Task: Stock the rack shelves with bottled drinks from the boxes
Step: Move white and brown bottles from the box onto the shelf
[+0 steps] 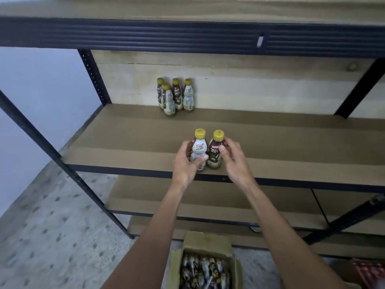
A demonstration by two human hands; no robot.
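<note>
Two yellow-capped coffee bottles stand upright side by side near the front edge of the middle shelf point(125, 142). My left hand point(186, 163) grips the left bottle point(199, 149), thumb across its white label. My right hand point(233, 161) holds the right bottle point(215, 153), thumb on its brown label and fingers behind it. Several more of the same bottles point(176, 94) stand in a cluster at the back of this shelf. Below my arms, an open cardboard box point(208, 240) on the floor holds several bottles lying inside.
The upper shelf point(187, 34) overhangs with a dark metal beam. Black uprights point(93, 76) and a diagonal brace point(41, 147) frame the rack's left side. Lower shelves point(145, 197) sit beneath. A red package point(370, 272) lies at the bottom right on the speckled floor.
</note>
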